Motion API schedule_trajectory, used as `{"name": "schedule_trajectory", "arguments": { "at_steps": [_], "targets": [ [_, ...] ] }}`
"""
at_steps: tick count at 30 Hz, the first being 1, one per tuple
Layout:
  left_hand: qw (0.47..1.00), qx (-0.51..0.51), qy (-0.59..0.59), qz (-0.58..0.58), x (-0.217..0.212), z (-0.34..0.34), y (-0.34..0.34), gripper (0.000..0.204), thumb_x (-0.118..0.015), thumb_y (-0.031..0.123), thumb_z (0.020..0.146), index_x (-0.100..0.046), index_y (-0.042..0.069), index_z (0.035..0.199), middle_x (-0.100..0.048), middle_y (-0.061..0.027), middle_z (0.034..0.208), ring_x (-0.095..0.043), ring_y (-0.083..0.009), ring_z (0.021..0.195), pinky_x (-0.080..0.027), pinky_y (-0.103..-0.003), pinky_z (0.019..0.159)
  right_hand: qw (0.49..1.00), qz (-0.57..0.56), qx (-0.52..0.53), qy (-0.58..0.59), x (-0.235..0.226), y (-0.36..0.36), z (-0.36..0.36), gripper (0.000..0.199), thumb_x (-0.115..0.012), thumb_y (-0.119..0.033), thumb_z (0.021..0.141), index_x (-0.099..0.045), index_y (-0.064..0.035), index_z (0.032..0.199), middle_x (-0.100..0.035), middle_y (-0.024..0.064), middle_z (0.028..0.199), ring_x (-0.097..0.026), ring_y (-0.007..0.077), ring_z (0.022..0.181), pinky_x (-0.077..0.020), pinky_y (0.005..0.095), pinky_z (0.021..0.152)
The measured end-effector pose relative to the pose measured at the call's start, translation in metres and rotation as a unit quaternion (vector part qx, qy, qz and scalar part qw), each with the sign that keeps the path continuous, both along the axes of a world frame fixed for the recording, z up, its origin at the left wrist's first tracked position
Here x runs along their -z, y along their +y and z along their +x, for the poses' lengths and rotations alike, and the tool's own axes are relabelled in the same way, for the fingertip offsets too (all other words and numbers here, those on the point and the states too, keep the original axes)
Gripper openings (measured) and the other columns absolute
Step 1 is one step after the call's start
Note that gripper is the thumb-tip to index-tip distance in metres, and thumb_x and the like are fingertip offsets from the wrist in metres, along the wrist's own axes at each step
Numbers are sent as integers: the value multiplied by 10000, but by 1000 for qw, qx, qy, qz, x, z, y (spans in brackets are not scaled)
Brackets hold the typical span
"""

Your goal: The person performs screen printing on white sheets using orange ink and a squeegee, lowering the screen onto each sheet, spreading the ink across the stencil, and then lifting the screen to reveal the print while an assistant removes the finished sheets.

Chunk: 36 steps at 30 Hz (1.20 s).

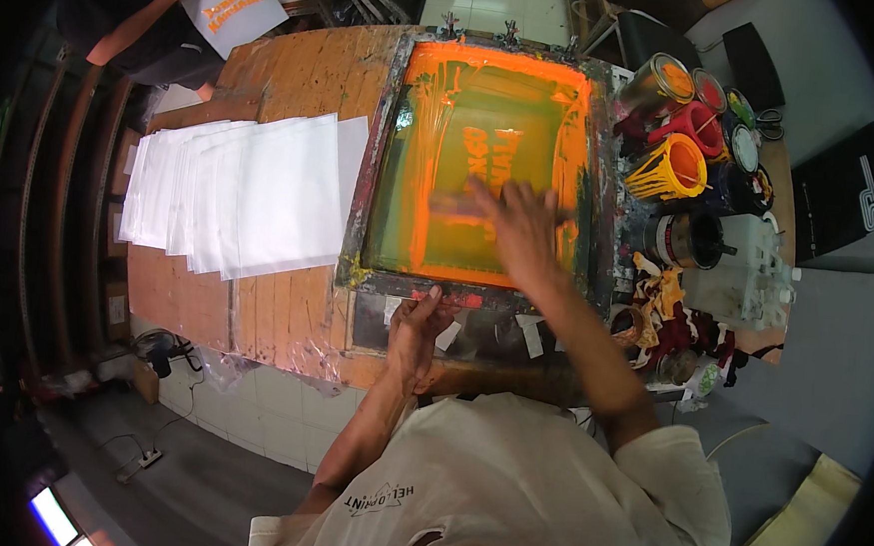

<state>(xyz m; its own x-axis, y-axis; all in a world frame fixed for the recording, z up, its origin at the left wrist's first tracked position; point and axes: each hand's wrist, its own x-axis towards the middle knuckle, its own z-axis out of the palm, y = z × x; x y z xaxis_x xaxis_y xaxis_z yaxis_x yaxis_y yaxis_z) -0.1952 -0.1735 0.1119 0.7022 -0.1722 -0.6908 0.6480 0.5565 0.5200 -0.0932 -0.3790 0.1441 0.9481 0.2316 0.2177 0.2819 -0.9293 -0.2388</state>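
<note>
A screen printing frame (357, 230) lies on the table before me, its greenish mesh (473, 100) smeared with orange ink along the borders. Orange lettering shows in the middle of the mesh. My right hand (522, 223) is over the mesh, slightly blurred, its fingers closed on a squeegee (449, 206) that spans much of the mesh's width. At the frame's near edge, my left hand (421, 320) grips the frame, thumb on top and fingers partly hidden beneath. A fan of white sheets (286, 199) lies to the left of the frame.
Right of the frame stand a yellow ink pot (669, 169), a red pot (694, 129), several cans and a clear plastic container (742, 282). Stained rags (664, 292) lie nearer. Clamps (512, 32) hold the frame's far edge. At far left a person (138, 14) holds a printed sheet (235, 2).
</note>
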Motion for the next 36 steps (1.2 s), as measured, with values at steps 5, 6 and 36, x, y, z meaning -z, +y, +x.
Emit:
{"name": "schedule_trajectory", "arguments": {
  "at_steps": [5, 6, 36],
  "targets": [
    [1000, 10, -22, -19, -34, 11, 0, 239, -752, 278, 954, -679, 52, 980, -725, -90, 981, -694, -209, 946, -511, -376, 982, 1000, -14, 15, -2, -53, 23, -76, 738, -690, -57, 843, -483, -190, 1539, -498, 73, 905, -515, 270, 902, -328, 472, 850],
    [997, 8, -70, -45, -44, 13, 0, 236, -729, 284, 969, -686, 57, 1015, -726, -91, 996, -690, -219, 969, -505, -404, 1004, 1000, -6, 15, -19, -65, 24, -78, 711, -697, -113, 863, -485, -184, 1538, -493, 76, 903, -511, 270, 897, -329, 472, 847],
    [394, -95, -242, 882, 29, 233, 186, 277, -727, 220, 911, -651, 23, 1091, -665, -198, 1153, -620, -365, 1106, -505, -481, 944, 975, 91, 166, 117, -333, -5, 107, 366, -601, -373, 1028, -739, -34, 1024, -754, 87, 792, -742, 147, 838, -570, 377, 784]
  ]
}}
